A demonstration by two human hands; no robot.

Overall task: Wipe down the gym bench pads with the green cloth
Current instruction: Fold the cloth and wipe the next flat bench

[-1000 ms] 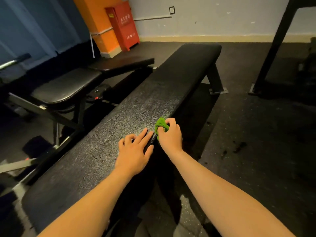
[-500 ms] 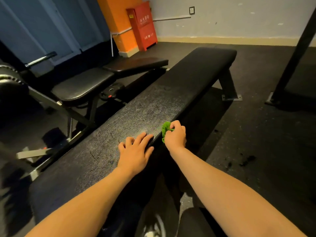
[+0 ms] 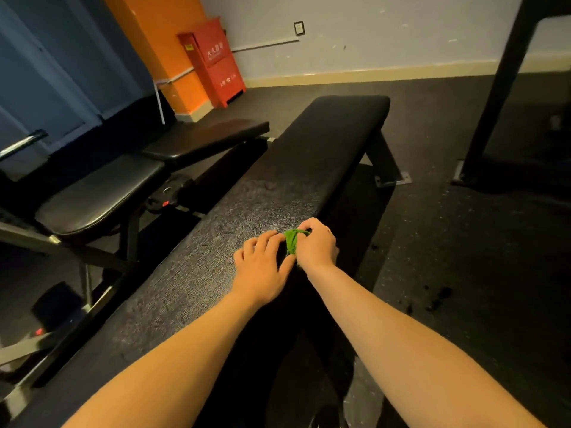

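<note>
Green cloth (image 3: pixel 291 244) was gripped, wadded, by the right hand (image 3: pixel 318 247) at the flat bench pad (image 3: pixel 262 196) edge, left hand (image 3: pixel 262 270) slack; so bunched, patches could be missed

Green cloth (image 3: pixel 292 242), black speckled bench pad (image 3: pixel 272 193), red cabinet (image 3: pixel 213 61).

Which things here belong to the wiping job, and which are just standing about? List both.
Job:
- green cloth, held in the right hand
- left hand, resting on the pad
- flat bench pad
- adjustable bench pads, probably due too

Standing about:
- red cabinet
- orange pillar
- black upright post
</note>
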